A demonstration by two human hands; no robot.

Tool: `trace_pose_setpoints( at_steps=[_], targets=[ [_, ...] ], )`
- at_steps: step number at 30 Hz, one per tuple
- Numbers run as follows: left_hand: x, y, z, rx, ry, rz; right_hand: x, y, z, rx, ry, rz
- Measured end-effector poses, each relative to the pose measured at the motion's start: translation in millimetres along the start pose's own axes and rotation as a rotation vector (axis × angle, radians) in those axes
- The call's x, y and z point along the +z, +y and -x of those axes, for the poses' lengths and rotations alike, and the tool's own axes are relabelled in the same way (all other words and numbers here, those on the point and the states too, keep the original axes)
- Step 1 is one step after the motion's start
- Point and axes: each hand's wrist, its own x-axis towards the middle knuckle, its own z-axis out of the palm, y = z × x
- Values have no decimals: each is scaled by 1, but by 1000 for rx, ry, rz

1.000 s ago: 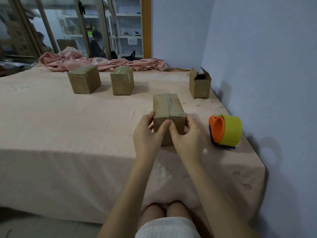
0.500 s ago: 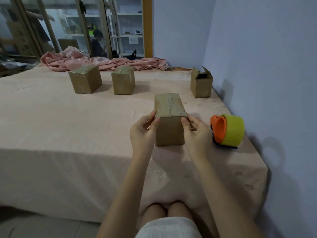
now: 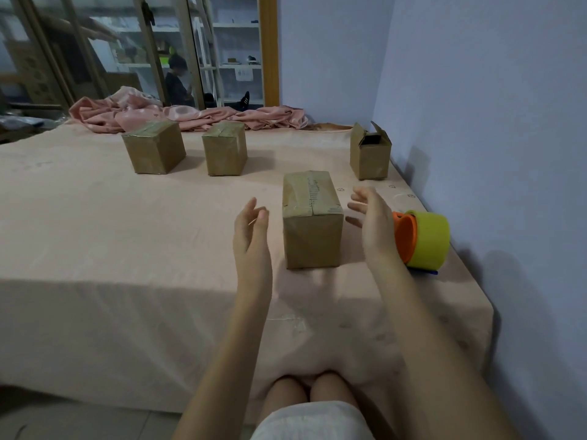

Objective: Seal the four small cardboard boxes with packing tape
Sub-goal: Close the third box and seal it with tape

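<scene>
Both the left hand [image 3: 251,225] and right hand [image 3: 370,214] hover with relaxed fingers beside the taped box [image 3: 312,219], holding nothing; the open box [image 3: 370,157] seems next to seal.

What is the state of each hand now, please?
Left hand: open, holding nothing, left of the near box.
Right hand: open, holding nothing, right of that box.
</scene>
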Motion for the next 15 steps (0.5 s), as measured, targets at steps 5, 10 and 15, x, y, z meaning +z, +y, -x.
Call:
trace_pose_setpoints(
  at_steps=[5,10,15],
  targets=[
    [16,-14,65,-1,-22,-66,17,0,-38,197,-102,-89],
    [43,-29,92,-40,-332,-224,34,6,-51,347,-307,-187],
    [32,-24,65,25,-209,-289,30,-5,-34,198,-236,-61]
  ],
)
